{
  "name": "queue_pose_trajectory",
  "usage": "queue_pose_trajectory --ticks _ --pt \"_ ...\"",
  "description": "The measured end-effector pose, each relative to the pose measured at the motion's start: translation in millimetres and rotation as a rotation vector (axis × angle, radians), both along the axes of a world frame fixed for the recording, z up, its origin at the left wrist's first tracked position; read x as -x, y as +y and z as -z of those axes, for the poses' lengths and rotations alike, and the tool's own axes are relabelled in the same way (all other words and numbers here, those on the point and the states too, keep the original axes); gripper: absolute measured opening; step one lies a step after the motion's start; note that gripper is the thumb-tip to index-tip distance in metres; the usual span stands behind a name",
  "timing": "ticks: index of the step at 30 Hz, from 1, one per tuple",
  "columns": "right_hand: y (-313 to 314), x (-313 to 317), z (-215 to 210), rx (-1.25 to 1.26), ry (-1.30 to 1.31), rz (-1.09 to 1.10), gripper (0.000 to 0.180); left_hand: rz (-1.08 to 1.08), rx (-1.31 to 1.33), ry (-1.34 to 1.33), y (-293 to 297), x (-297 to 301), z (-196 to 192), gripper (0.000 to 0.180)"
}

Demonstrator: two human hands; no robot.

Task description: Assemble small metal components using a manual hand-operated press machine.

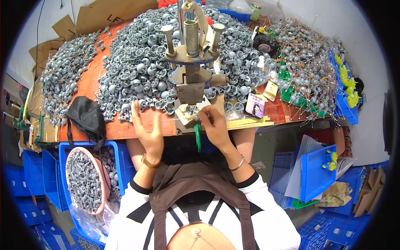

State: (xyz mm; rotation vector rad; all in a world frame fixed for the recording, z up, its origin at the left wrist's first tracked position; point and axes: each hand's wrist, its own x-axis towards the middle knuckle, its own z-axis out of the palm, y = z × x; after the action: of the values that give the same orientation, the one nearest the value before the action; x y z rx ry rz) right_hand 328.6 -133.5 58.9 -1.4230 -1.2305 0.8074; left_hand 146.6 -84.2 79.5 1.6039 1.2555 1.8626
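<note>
My left hand (148, 135) is open, fingers spread, by the front edge of the bench beside the heap of grey plastic parts (137, 62). A thin pale rod or wire (170, 120) runs between it and the press. At the pale jig (186, 114) under the press head (190, 92), my right hand (214, 125) is closed in a pinch. What sits between its fingertips is too small and covered to make out. A green curved handle (198, 137) hangs just below those fingers.
A black cloth bag (86, 118) lies on the left of the red bench (118, 130). Wired grey parts (306, 54) are piled at the right. Below left, a pink basin (104, 183) of small parts stands in a blue crate (62, 152). A purple-fronted card (255, 105) lies right of the press.
</note>
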Motion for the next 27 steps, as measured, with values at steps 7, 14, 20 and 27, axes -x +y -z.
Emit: queue_pose_trajectory --ticks 7,14,20,27 --pt "6.6 17.9 2.3 -0.076 0.489 -0.185 0.019 0.496 0.119 0.454 -15.7 -13.8 1.9 0.024" --pt "14.7 16.9 -5.8 -0.155 -0.299 0.105 0.021 0.422 0.283 0.401 -3.0 -22.8 12.1 0.019" --pt "16.0 6.4 4.2 -0.032 -0.071 -0.001 0.025 0.465 0.45 0.264 3.7 -19.6 15.4 0.016" --pt "11.3 23.3 -1.7 -0.083 -0.553 0.132 0.021 0.386 0.248 0.376 10.3 -28.7 23.8 0.019"
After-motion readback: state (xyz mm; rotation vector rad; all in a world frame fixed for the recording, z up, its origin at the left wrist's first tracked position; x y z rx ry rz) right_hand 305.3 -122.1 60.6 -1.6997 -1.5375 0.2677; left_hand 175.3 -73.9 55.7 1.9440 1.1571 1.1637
